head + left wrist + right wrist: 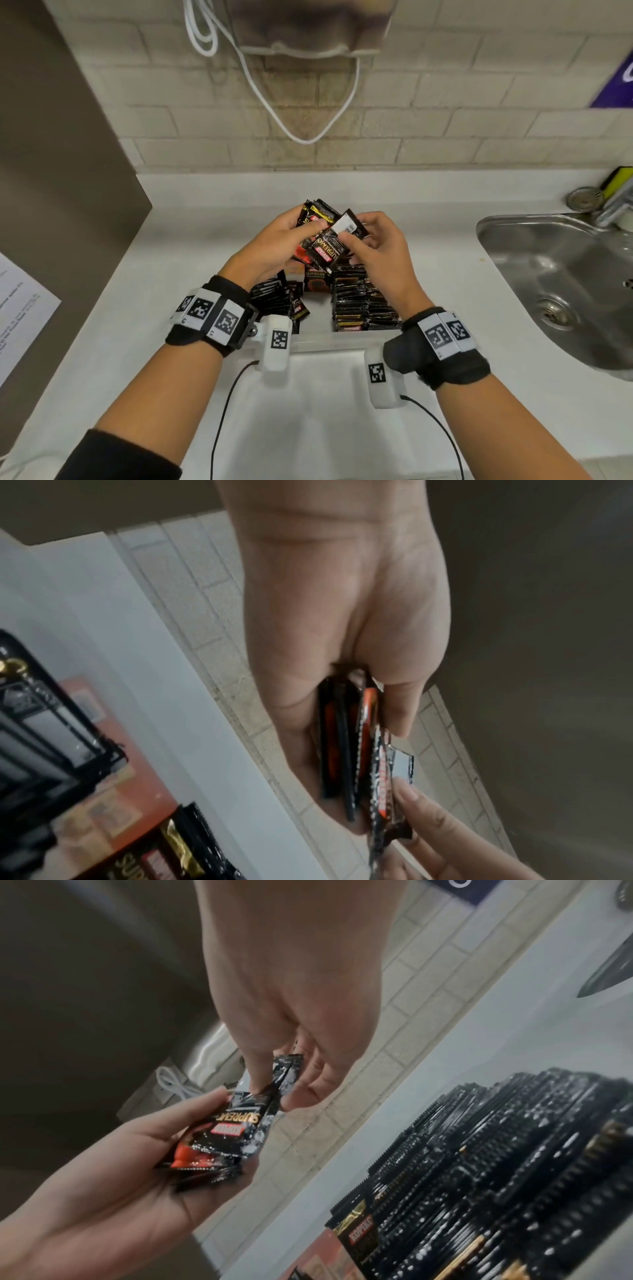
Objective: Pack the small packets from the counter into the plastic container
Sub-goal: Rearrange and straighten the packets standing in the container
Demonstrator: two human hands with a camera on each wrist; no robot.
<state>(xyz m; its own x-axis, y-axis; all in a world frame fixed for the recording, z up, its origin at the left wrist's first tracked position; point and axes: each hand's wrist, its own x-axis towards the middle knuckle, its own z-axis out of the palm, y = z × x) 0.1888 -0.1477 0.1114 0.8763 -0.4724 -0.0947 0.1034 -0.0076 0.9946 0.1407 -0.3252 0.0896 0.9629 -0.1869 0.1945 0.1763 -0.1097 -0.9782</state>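
Note:
My left hand (305, 228) grips a fanned stack of black and red packets (322, 251) above the container. My right hand (356, 230) pinches one black packet (349, 222), barcode side up, at the top of that stack. In the right wrist view the pinched packet (288, 1073) touches the stack (232, 1131) held in the left palm. Below the hands, the clear plastic container (325, 341) holds rows of upright black packets (363, 301), a fuller row on the right and a shorter one on the left. Seen edge-on, the stack (346, 737) sits between the left thumb and fingers.
A steel sink (565, 281) lies at the right, with a faucet and a yellow sponge (618, 178) behind it. A sheet of paper (20, 315) lies at the counter's left edge. A white cable (308, 137) hangs on the brick wall. A brown panel stands at the left.

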